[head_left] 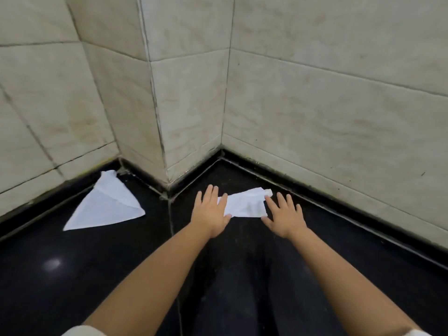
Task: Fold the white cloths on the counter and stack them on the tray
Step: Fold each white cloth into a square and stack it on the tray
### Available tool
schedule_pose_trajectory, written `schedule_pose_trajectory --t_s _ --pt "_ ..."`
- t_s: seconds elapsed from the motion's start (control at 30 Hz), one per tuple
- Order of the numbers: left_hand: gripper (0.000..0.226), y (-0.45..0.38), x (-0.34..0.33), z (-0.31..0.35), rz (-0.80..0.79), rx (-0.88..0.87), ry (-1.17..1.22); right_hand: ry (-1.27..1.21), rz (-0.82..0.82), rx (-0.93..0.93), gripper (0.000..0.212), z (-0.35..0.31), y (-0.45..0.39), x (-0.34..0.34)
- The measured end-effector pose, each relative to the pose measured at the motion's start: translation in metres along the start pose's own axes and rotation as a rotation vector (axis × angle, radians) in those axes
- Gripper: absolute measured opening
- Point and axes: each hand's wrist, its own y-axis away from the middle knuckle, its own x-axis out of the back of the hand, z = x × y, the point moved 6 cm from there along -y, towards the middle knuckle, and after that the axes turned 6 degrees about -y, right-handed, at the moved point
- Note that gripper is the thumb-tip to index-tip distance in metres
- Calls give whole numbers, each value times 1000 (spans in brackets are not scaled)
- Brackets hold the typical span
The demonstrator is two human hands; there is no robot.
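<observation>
From the head camera, a narrow folded cloth point(244, 203) is seen lying on the black counter point(72, 275) near the tiled wall point(327, 93). It is pressed flat at both ends: the left hand point(210, 212) is laid palm-down on its left end, the right hand point(282, 215) on its right end, the fingers of both spread wide and nothing gripped. A second cloth point(106, 204), folded into a triangle, is left well apart to the left. No tray is shown. The folding is judged partly done; the stacking is judged not yet begun.
</observation>
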Motion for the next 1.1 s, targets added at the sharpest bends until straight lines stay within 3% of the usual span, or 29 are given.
schedule_pose_trajectory --t_s 0.27,0.5,0.77,0.87,1.0,1.1 --pt "60 -65 -84 4 -110 -119 51 6 -159 -76 64 5 -68 -68" --pt "54 -100 -107 -4 -44 -158 142 -22 -61 -54 57 4 -122 -75" --pt "51 -111 -124 -8 -94 -223 106 56 -112 -51 55 2 -154 -69" --pt "50 -113 -122 -7 -101 -226 123 -34 -112 -101 57 3 -160 -62" --pt "52 -112 -128 -7 -122 -239 156 70 -149 -95 45 -3 -167 -63" --pt "53 -110 -134 -9 -129 -238 169 115 -60 -83 37 -7 -169 -62"
